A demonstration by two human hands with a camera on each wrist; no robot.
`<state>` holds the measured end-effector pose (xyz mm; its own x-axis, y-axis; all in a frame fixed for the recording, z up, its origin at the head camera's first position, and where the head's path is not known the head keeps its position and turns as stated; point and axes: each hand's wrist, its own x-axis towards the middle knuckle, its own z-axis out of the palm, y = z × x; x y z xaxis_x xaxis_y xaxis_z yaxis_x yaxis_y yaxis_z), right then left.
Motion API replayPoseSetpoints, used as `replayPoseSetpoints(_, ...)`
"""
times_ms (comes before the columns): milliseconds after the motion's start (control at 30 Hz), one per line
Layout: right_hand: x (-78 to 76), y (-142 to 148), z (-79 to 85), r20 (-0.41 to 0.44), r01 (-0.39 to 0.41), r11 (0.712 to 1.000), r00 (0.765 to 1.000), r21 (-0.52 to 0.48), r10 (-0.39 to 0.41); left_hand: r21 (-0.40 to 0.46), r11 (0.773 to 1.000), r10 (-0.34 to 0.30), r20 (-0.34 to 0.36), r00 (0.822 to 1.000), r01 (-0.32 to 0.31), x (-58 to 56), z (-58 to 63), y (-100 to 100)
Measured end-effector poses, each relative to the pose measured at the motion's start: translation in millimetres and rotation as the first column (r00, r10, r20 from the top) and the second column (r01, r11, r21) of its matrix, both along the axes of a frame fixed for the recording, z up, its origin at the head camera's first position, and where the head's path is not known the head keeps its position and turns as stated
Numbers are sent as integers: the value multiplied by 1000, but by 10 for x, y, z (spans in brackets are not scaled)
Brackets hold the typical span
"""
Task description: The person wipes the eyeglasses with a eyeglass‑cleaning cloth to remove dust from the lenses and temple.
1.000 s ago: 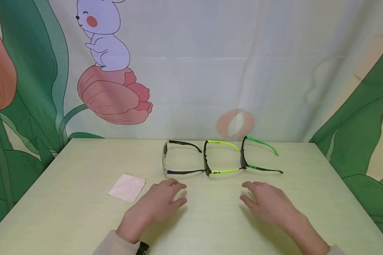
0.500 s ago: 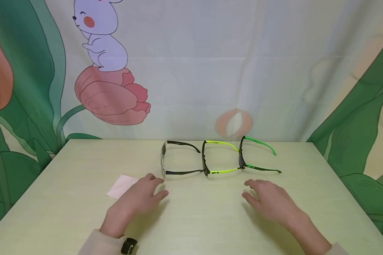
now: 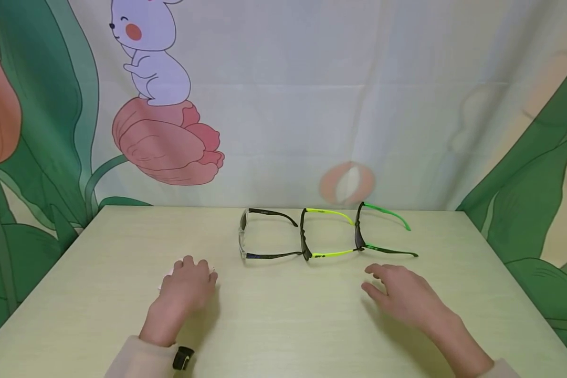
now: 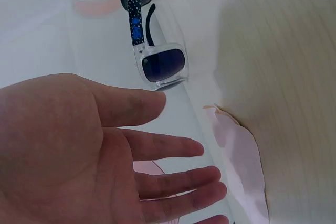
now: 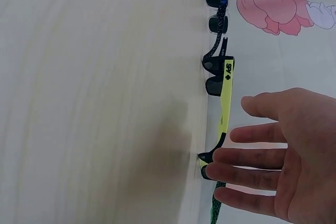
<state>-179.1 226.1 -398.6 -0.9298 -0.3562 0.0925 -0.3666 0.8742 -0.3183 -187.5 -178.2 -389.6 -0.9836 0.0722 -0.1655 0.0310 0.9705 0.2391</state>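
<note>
My left hand (image 3: 181,286) is over the pink cloth (image 4: 241,166), which it mostly hides in the head view. In the left wrist view its fingers extend fairly straight, with the cloth just beyond the fingertips. My right hand (image 3: 403,294) hovers at the right with relaxed fingers and nothing in it. Beyond the hands, three pairs of sunglasses stand in a row with temples unfolded: a clear-framed pair (image 4: 164,65) with dark temples, a black pair with yellow temples (image 3: 333,255), and a black pair with green temples (image 3: 386,210). The right hand is nearest the green pair.
The pale wooden table (image 3: 283,325) ends at the back against a printed curtain (image 3: 274,105) with a rabbit, flowers and leaves. The sunglasses stand near that back edge, neighbouring pairs close together. A dark wristband (image 3: 183,358) is on the left wrist.
My left hand has moved left from in front of the clear-framed sunglasses to over the pink cloth, turning its back upward. The right hand has barely moved. The sunglasses stay in place.
</note>
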Motion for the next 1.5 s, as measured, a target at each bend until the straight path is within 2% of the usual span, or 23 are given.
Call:
replayPoseSetpoints(100,0,0,7,1,-2,1000,1000,0,2,0,999,42,29,999,-42,-5,1,-15)
replayPoseSetpoints(233,-3,3,10,-2,-3,1000,1000,-1,3,26,999,34,55,998,-36,-28,-25,-26)
replayPoseSetpoints(433,-16,10,18,-9,-9,1000,1000,-7,9,61,998,-19,47,999,16,-60,-68,-18)
replayPoseSetpoints(667,-43,14,26,-9,-10,1000,1000,-3,10,65,989,-136,-7,991,136,-53,-40,22)
replayPoseSetpoints(733,-54,14,36,-12,-9,1000,1000,5,10,55,990,-128,-24,991,129,-51,-27,26)
replayPoseSetpoints(900,-73,14,60,-6,-14,1000,1000,14,14,30,999,-33,-18,999,33,-43,-29,8)
replayPoseSetpoints(1000,-82,15,68,-10,-22,1000,1000,16,22,29,1000,-8,-16,1000,9,-47,-51,-2)
replayPoseSetpoints(1367,-139,-6,89,-20,-10,1000,1000,26,10,31,998,-47,-61,997,49,-81,-84,-12)
replayPoseSetpoints(1500,-151,-18,89,-57,2,999,998,32,-1,50,997,-55,-96,994,60,-72,-83,-5)
